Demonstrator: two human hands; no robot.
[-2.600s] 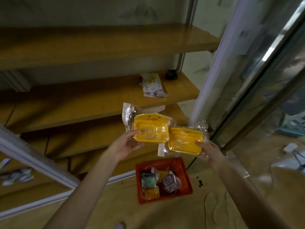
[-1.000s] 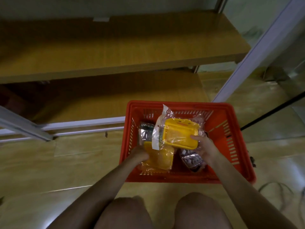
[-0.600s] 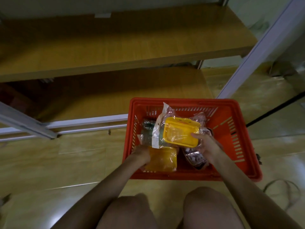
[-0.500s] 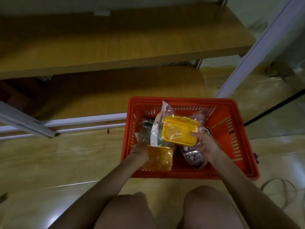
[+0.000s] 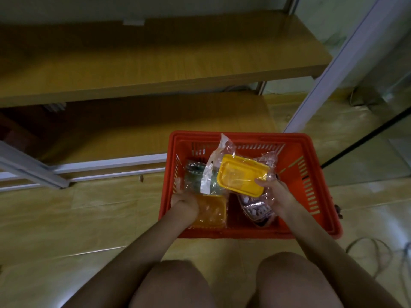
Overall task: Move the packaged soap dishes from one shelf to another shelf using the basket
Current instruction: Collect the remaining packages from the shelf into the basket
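Loading looks nearly done: the right hand (image 5: pixel 274 194) grips a wrapped yellow soap dish (image 5: pixel 241 177) above the red basket (image 5: pixel 320 210), while the left hand (image 5: pixel 184 202) presses an orange pack (image 5: pixel 211 207) into its near left corner; carrying and shelving remain.

Floor (image 5: pixel 66 218), pale wood-look: red basket (image 5: pixel 320 196) resting directly on it, around both hands; cable (image 5: pixel 364 243) right of them. Wooden shelves (image 5: pixel 155 63), bare, beyond the hands.

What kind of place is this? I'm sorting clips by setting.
Probably a small shop or stockroom, though that is a guess: bare wooden shelves, a red shopping basket on the tiled floor, and packaged soap dishes inside it.
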